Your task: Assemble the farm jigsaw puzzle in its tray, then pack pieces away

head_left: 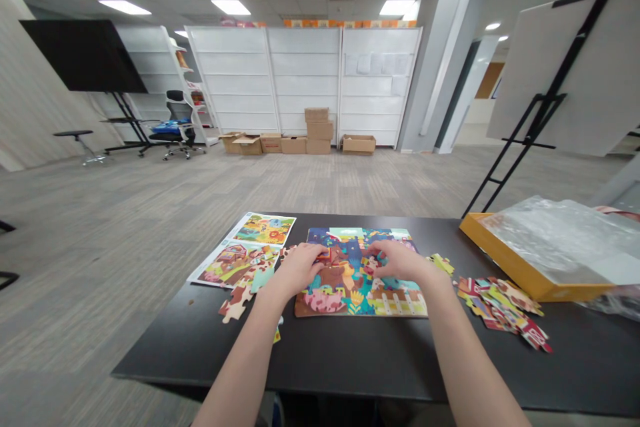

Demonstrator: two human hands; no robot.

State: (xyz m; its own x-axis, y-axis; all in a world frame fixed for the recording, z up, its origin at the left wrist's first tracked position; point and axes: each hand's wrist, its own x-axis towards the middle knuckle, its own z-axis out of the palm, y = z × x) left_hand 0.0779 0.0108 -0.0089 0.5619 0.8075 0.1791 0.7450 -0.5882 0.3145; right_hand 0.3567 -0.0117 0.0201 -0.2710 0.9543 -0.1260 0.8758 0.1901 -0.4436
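Note:
A colourful jigsaw puzzle [345,290] lies on the black table, its farm picture largely filled in. My left hand [300,270] rests over the puzzle's left part, thumb and index finger apart beside a reddish house picture. Over the right part is my right hand [400,260], its thumb and fingers also spread, near a pink figure. The fingertips seem to touch the puzzle; no lifted piece shows in either hand. Loose puzzle pieces [236,303] lie left of my left forearm, partly over a printed picture sheet [265,230]. A pile of pieces [503,310] is on the right.
An orange-yellow box [565,291] with clear plastic wrapping [565,233] stands at the table's right. A green piece [443,263] lies beyond my right wrist. The black table [365,360] ends close to me. Behind are cardboard boxes [319,130] and an easel board [565,73].

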